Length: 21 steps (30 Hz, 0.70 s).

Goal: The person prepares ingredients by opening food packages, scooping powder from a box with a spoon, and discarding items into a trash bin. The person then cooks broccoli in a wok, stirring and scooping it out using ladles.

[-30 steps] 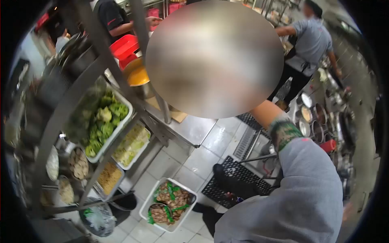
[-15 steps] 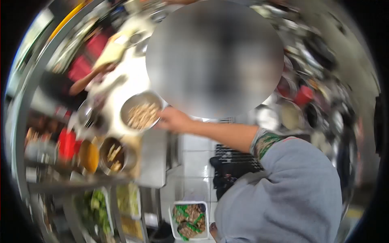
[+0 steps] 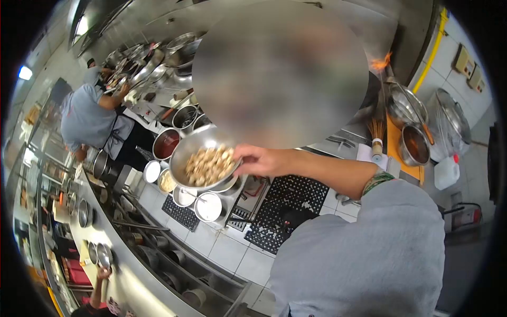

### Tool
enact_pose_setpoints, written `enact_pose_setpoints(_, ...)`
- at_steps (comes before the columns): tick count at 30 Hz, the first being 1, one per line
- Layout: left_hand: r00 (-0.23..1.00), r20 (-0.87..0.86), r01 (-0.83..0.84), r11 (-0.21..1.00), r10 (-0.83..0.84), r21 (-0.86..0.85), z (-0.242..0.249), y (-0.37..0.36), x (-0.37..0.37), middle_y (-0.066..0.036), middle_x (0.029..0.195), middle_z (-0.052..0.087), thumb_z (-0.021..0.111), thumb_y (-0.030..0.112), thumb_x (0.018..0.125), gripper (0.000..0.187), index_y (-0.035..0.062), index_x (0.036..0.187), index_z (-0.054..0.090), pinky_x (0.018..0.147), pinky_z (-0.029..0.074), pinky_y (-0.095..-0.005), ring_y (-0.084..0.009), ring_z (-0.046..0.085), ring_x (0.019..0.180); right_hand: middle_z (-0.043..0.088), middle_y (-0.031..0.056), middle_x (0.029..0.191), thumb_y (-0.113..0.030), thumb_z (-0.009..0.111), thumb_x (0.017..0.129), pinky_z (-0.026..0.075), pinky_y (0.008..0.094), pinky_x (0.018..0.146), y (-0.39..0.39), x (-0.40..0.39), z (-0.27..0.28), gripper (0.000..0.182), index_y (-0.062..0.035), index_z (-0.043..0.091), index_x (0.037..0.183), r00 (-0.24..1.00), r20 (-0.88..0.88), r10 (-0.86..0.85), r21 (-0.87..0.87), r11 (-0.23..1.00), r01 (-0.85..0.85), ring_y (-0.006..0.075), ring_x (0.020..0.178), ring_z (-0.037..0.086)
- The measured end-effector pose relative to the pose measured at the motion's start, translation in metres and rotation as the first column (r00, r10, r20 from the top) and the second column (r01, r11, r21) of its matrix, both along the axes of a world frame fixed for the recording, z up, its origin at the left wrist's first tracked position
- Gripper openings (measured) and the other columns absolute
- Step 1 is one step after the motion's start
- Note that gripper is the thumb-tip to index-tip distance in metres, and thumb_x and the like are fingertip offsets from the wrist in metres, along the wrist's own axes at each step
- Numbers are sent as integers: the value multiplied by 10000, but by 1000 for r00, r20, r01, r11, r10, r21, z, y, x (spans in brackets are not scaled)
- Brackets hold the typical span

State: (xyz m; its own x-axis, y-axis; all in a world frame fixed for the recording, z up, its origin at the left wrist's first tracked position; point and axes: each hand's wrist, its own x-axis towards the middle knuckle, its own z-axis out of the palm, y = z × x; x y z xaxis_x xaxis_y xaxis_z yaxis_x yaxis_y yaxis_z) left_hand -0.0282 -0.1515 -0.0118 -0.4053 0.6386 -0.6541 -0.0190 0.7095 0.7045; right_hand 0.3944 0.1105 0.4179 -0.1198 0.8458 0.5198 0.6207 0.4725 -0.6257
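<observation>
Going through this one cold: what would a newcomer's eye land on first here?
Probably the metal bowl of pale brown pieces, near mid-frame, its right rim gripped by the wearer's outstretched right hand. Next, likely the orange flame at upper right, beside the big blurred oval covering the top centre. After that, perhaps the grey-shirted co-worker at upper left, turned toward the stacked metalware.

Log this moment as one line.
right hand: grips metal bowl | contents: pale brown pieces | left hand: not visible | flame: upper right of view
</observation>
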Motion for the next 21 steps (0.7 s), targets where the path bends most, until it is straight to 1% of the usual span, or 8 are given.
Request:
enact_pose_setpoints(4, 999, -24, 32, 999, -31, 20, 31, 14, 28, -18, 689, 520, 566, 290, 999, 259, 80, 859, 508, 457, 385, -269, -103, 511, 568, 608, 57, 822, -257, 804, 802, 479, 331, 584, -18, 60, 16, 254, -101, 699, 973, 970, 190, -152, 13, 988, 152, 181, 659, 627)
enact_pose_setpoints(9, 994, 55, -99, 990, 94, 101, 81, 14, 93, 14, 647, 490, 550, 295, 1013, 312, 99, 775, 502, 445, 355, -256, -75, 482, 551, 613, 82, 889, -176, 813, 746, 503, 353, 656, 11, 74, -11, 266, -100, 709, 979, 980, 157, 121, -111, 988, -104, 237, 752, 647)
enact_pose_setpoints(10, 935, 272, -268, 956, 227, 124, 68, 14, 103, 12, 690, 537, 515, 306, 1037, 293, 89, 842, 544, 517, 417, -254, -82, 525, 607, 622, 100, 932, -132, 815, 727, 516, 357, 701, 13, 65, -18, 272, -90, 707, 973, 963, 144, 229, -184, 962, -201, 275, 815, 652)
enact_pose_setpoints(11, 953, 232, -242, 951, 195, 194, 131, 31, 138, -59, 903, 657, 510, 330, 1041, 301, 43, 1053, 602, 666, 500, -273, -133, 626, 791, 610, 98, 917, -135, 802, 731, 515, 361, 688, 14, 53, -32, 263, -97, 707, 973, 935, 153, 318, -219, 934, -282, 271, 804, 652)
enact_pose_setpoints(12, 933, 336, -205, 959, 130, 198, 162, 31, 153, -164, 1343, 579, 499, 431, 1030, 561, 38, 1427, 445, 985, 474, -375, -252, 593, 1174, 597, 96, 901, -139, 789, 736, 514, 365, 675, 11, 40, -48, 254, -104, 707, 973, 892, 146, 427, -255, 888, -383, 267, 793, 651)
enact_pose_setpoints(15, 741, 666, -300, 848, -81, 437, 238, 41, 200, -207, 1455, 453, 539, 488, 995, 760, 53, 1542, 240, 1008, 476, -478, -333, 528, 1272, 619, 108, 957, -115, 770, 724, 528, 373, 705, 33, 4, -81, 253, -99, 709, 969, 666, 69, 743, -269, 656, -705, 283, 825, 660)
enact_pose_setpoints(17, 571, 804, -476, 731, -166, 489, 258, -14, 211, -183, 1445, 474, 531, 418, 1015, 653, 52, 1509, 310, 992, 502, -492, -349, 557, 1245, 642, 113, 1015, -102, 771, 718, 536, 374, 737, -16, -37, -96, 252, -98, 710, 963, 470, -23, 882, -325, 438, -838, 298, 866, 666)
enact_pose_setpoints(21, 452, 857, -747, 630, 247, 213, 272, -113, 258, -163, 1376, 543, 599, 290, 990, 572, 10, 1443, 390, 959, 524, -516, -329, 602, 1185, 637, 104, 975, -124, 775, 734, 544, 368, 697, -102, -67, -106, 240, -119, 702, 963, 23, -30, 999, -352, 11, -936, 291, 819, 665)
